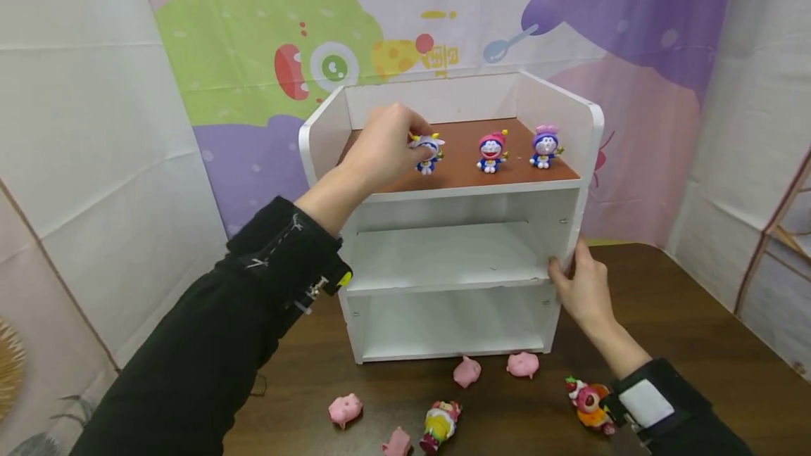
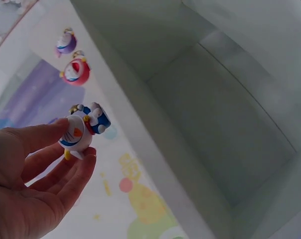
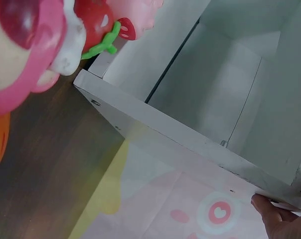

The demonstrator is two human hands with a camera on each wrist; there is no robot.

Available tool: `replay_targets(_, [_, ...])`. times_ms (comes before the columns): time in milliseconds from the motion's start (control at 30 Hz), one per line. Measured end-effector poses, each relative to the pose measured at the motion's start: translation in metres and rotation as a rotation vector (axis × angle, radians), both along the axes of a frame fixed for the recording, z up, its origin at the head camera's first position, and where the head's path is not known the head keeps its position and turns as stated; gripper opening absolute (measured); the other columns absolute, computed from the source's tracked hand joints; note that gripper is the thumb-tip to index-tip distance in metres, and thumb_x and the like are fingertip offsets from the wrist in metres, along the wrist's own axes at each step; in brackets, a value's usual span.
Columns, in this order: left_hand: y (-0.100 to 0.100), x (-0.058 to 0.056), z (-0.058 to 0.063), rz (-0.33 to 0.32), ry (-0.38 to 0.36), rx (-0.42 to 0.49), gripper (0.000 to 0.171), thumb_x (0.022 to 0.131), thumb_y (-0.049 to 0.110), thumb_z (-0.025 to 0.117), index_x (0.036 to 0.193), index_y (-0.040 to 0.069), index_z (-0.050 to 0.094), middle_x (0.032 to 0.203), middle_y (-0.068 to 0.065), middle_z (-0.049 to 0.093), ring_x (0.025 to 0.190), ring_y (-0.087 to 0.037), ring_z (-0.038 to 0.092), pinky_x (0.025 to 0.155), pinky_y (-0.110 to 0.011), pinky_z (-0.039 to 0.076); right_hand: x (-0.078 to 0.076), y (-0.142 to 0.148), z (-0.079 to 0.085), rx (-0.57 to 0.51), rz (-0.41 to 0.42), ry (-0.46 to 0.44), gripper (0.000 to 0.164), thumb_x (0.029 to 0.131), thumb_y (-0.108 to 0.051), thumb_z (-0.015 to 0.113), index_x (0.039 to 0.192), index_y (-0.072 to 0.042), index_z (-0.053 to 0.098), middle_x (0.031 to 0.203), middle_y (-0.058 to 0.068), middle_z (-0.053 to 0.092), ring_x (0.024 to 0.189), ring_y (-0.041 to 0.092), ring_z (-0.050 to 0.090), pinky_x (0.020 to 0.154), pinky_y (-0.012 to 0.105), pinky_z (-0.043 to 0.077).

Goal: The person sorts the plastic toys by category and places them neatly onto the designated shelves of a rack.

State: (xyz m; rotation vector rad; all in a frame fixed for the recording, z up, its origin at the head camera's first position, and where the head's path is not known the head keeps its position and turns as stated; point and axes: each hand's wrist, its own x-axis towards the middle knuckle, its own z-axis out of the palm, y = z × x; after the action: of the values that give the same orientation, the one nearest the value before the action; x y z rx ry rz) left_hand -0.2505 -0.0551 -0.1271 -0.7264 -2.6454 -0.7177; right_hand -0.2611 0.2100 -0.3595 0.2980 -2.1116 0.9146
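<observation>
My left hand [image 1: 388, 143] pinches a small blue-and-white cartoon cat figurine [image 1: 429, 159] in a white hat with yellow horns. In the head view it is over the front left of the brown top of a white shelf unit [image 1: 450, 283]. The left wrist view shows the figurine's white face [image 2: 76, 135] between thumb and fingers. To its right stand a figurine in a red hat [image 1: 491, 153] and one in a purple-pink hat [image 1: 545, 146]. My right hand [image 1: 586, 290] grips the unit's right side panel, thumb at the front edge.
Several pink pig figures [image 1: 345, 410] lie on the brown table [image 1: 671, 322] before the unit. A yellow-bodied bear figure [image 1: 440, 426] lies among them. Another bear figure, orange and pink [image 1: 589, 403], lies by the right wrist. A cartoon cloth [image 1: 253, 55] hangs behind.
</observation>
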Motion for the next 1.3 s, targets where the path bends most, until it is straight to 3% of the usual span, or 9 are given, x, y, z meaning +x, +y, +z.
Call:
replay_targets(467, [0.009,-0.017,-0.013,0.062,-0.003,0.046,0.026,0.084,0.011,0.059,0.108,0.000,0.062,0.097,-0.008,0.061,0.074,-0.012,0.056,0.061,-0.021,0.044,-0.001,0.002,0.000,0.004,-0.016,0.018,0.035,0.077,0.003,0.056,0.109,0.011,0.044,0.085,0.033,0.057,0.070,0.043,0.057,0.053,0.051,0.045])
replay_targets(767, [0.010,-0.020,-0.014,0.080,0.006,0.040,0.030,0.086,0.014,0.057,0.113,0.001,0.059,0.107,-0.009,0.060,0.089,-0.014,0.053,0.069,-0.022,0.044,0.000,0.002,0.001,0.007,-0.027,0.007,0.034,0.078,0.002,0.056,0.109,0.010,0.044,0.085,0.033,0.057,0.071,0.044,0.057,0.053,0.052,0.045])
replay_targets(1167, [0.003,-0.022,-0.018,0.069,-0.004,0.028,0.033,0.087,0.020,0.056,0.116,0.003,0.057,0.110,-0.007,0.057,0.095,-0.016,0.051,0.078,-0.027,0.042,-0.001,0.001,-0.001,0.008,-0.007,0.011,0.037,0.078,0.003,0.056,0.112,0.010,0.043,0.088,0.034,0.057,0.073,0.044,0.057,0.054,0.053,0.045])
replay_targets(1300, [0.001,-0.019,-0.017,0.061,-0.021,0.061,0.036,0.087,0.019,0.057,0.119,0.005,0.055,0.109,-0.007,0.057,0.095,-0.017,0.050,0.076,-0.028,0.042,-0.001,0.001,-0.001,0.009,-0.008,0.009,0.037,0.078,0.003,0.056,0.111,0.010,0.043,0.087,0.034,0.057,0.072,0.043,0.057,0.054,0.052,0.045])
